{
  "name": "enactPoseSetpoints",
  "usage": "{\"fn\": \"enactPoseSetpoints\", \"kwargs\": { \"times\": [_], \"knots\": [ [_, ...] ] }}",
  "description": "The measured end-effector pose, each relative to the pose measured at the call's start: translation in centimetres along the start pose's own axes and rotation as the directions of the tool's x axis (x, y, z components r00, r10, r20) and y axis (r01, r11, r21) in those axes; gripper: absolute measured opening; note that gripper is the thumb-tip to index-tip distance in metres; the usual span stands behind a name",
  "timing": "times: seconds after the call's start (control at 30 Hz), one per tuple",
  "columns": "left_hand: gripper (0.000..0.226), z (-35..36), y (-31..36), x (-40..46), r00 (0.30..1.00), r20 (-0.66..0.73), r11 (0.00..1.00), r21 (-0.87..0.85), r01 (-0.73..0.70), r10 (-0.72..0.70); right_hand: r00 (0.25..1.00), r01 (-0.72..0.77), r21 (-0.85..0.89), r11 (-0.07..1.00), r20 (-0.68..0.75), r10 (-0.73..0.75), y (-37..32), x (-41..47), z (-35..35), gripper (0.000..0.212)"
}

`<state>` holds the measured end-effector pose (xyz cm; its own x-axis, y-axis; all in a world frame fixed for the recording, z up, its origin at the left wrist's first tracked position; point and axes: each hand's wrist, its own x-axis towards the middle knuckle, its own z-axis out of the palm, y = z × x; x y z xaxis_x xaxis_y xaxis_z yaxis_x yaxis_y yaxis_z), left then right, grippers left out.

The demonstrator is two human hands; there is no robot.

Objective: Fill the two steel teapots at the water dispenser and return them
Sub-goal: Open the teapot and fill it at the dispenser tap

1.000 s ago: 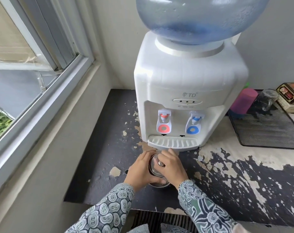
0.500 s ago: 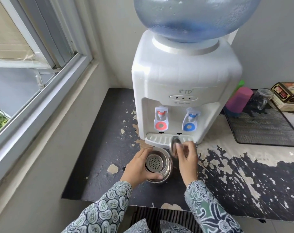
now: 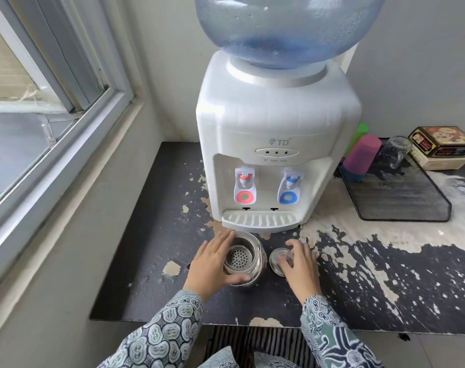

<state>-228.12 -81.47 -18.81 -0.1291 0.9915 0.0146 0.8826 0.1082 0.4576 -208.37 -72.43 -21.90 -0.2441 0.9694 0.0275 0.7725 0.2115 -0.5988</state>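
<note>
One steel teapot stands open on the worn black counter, just in front of the white water dispenser and below its drip tray. A perforated strainer shows inside the teapot. My left hand wraps the pot's left side. The round steel lid lies flat on the counter to the pot's right, with the fingers of my right hand still on it. The red tap and the blue tap sit above the tray. No second teapot is in view.
A black mesh tray at the right holds a pink cup and a glass, with stacked boxes behind. A window and its sill run along the left wall. The counter's front edge is near my sleeves.
My right hand lifted the lid off the teapot, carried it right and lowered it flat onto the counter. My left hand stayed on the pot.
</note>
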Motion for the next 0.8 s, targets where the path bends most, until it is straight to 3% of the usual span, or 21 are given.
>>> {"fn": "enactPoseSetpoints", "kwargs": {
  "times": [0.1,0.2,0.37,0.63,0.8],
  "knots": [
    [0.109,0.7,0.1,-1.3,0.991,-0.128,0.99,0.129,0.057,-0.04,0.998,0.049,0.167,0.985,0.017,-0.053,-2.3,-0.3,-0.1,0.027],
    [0.113,0.9,0.1,-2.5,0.99,-0.09,0.975,0.185,0.123,-0.108,0.984,0.052,0.24,0.969,0.153,-0.09,-3.5,-0.5,0.6,0.03],
    [0.116,1.5,-0.7,-3.0,0.986,-0.021,0.948,0.274,0.163,-0.163,0.934,-0.1,0.46,0.882,0.348,-0.076,-4.4,-1.4,1.4,0.047],
    [0.119,-0.5,-0.9,-0.2,0.99,-0.087,0.979,0.16,0.128,-0.115,0.969,-0.105,0.438,0.893,0.249,-0.008,-6.3,0.2,0.1,0.047],
    [0.133,-4.2,-0.7,3.5,0.993,-0.072,0.991,0.09,0.1,-0.094,0.956,-0.121,0.461,0.879,0.293,-0.022,-8.3,3.8,-1.9,0.049]
  ]
}}
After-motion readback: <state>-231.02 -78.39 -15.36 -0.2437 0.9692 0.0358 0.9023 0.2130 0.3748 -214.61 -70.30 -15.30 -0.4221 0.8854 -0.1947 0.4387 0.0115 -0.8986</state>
